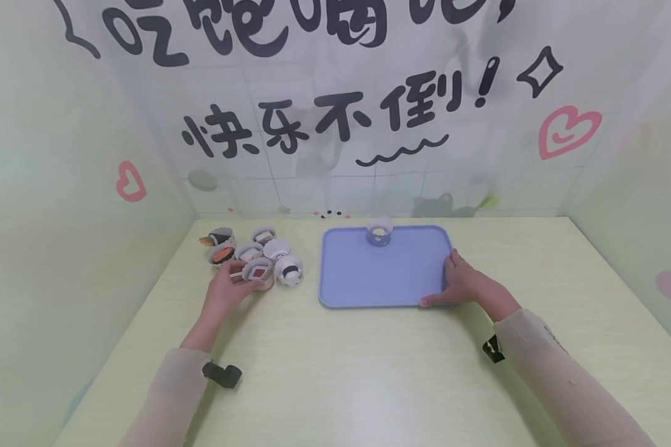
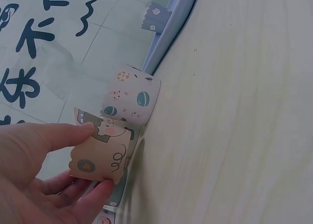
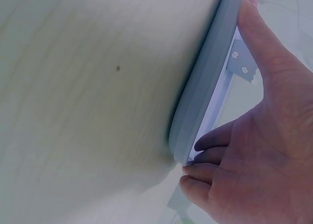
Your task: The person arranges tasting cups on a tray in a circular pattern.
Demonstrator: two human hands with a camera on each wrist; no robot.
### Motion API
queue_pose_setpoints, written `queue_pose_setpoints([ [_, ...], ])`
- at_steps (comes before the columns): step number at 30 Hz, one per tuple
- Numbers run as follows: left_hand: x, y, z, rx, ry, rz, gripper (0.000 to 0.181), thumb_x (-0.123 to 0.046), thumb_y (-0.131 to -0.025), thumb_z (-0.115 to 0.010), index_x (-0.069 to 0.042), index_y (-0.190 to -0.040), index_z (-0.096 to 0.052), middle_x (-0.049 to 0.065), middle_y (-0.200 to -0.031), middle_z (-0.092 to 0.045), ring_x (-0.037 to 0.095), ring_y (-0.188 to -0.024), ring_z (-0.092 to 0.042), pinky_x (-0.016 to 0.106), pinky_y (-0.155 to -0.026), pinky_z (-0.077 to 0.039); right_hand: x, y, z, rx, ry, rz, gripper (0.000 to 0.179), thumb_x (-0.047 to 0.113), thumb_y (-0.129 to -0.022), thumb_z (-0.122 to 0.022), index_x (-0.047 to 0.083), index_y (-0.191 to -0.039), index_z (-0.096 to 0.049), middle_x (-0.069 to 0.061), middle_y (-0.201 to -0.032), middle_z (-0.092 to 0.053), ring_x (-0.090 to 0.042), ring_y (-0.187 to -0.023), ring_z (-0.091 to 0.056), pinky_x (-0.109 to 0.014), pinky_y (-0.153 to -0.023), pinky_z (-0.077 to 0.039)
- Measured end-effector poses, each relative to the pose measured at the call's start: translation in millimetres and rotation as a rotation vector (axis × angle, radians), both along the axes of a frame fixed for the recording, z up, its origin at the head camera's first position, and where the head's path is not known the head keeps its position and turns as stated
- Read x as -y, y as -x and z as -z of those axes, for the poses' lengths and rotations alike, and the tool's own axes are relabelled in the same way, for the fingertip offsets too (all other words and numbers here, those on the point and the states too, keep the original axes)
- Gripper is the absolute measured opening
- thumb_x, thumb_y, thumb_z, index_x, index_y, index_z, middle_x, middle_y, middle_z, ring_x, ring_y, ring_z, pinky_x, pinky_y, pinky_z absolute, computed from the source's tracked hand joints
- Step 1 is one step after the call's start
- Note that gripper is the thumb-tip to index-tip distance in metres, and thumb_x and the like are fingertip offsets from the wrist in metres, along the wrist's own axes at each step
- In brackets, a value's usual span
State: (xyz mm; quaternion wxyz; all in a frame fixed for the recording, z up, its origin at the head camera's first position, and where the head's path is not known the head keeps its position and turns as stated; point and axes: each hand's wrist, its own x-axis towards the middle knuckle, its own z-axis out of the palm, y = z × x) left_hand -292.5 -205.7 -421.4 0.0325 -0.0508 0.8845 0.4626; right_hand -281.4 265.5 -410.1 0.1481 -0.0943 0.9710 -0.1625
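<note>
Behind the held cup [image 2: 101, 153], half-hidden cups [image 2: 120, 186]

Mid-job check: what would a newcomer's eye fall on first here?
Likely the black lettering across the wall, then the blue tray on the table, with one cup at its far edge and the right hand gripping its right end. Left of it, the left hand holds a tan cup beside a cluster of cups.

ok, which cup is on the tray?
The blue cup, standing on the tray by its far edge. The other cups are off it, clustered to the left, one in the left hand.
</note>
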Motion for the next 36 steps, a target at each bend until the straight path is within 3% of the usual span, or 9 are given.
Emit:
queue_pose_setpoints([
  [15,-1.1,-3.6,-7.4,0.004,-0.023,0.0,0.072,-0.023,-0.091,-0.071,0.001,-0.148,-0.034,0.025,-0.152,-0.041,0.041,-0.138,-0.046,0.05,-0.112,-0.046,-1.0,1.6,2.5,0.014,-0.003,0.01,0.138,0.064,-0.072,-0.08,-0.027,-0.145,-0.005,-0.047,-0.154,0.001,-0.057,-0.147,-0.008,-0.06,-0.123,-0.019],
  [25,-0.1,-5.8,-16.1,-0.009,0.01,-0.016,0.075,-0.027,-0.091,-0.072,0.0,-0.149,-0.034,0.024,-0.153,-0.042,0.039,-0.138,-0.047,0.049,-0.11,-0.047,-0.5,2.2,3.3,0.009,0.002,0.006,0.139,0.064,-0.071,-0.08,-0.028,-0.144,-0.006,-0.048,-0.153,0.0,-0.058,-0.146,-0.01,-0.06,-0.123,-0.02],
  [36,2.7,-5.8,-21.1,-0.077,0.012,0.013,0.079,-0.021,-0.092,-0.071,0.002,-0.152,-0.025,0.023,-0.151,-0.044,0.039,-0.136,-0.05,0.047,-0.108,-0.049,-2.1,2.6,3.4,0.015,0.0,0.01,0.14,0.066,-0.071,-0.079,-0.027,-0.145,-0.004,-0.048,-0.154,0.001,-0.058,-0.146,-0.009,-0.061,-0.123,-0.02],
])
